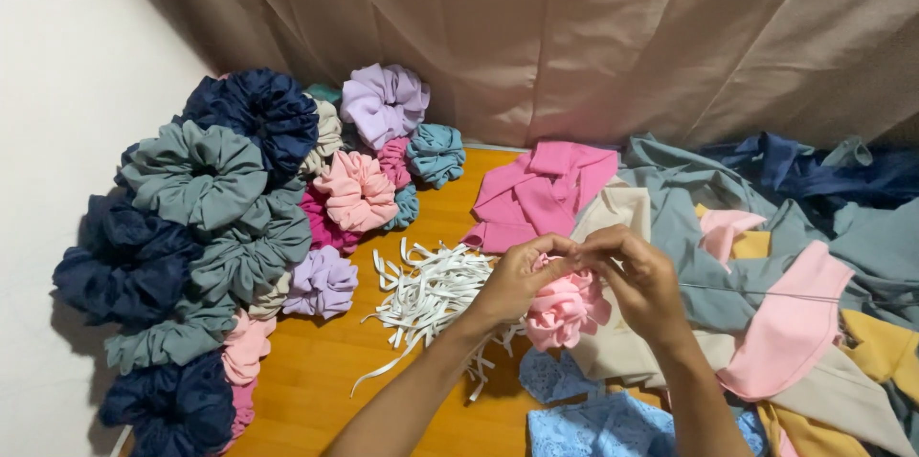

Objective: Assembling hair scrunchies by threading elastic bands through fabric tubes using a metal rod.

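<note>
Left hand [517, 277] and right hand [639, 277] both pinched shut on gathered pale-pink fabric scrunchie [567, 309], seemingly unfinished; finished scrunchie pile [230, 227] large, cut white elastic strips [431, 294] and fabric pieces [766, 256] plenty left.

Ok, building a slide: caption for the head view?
Both hands pinch a pink scrunchie above white elastic strips and finished scrunchies.

- Head camera, worn by the person, looks steeply down and forward over a wooden floor [316, 390] toward a draped curtain [613, 26].
- Close range: both forearms enter from the bottom edge.
</note>
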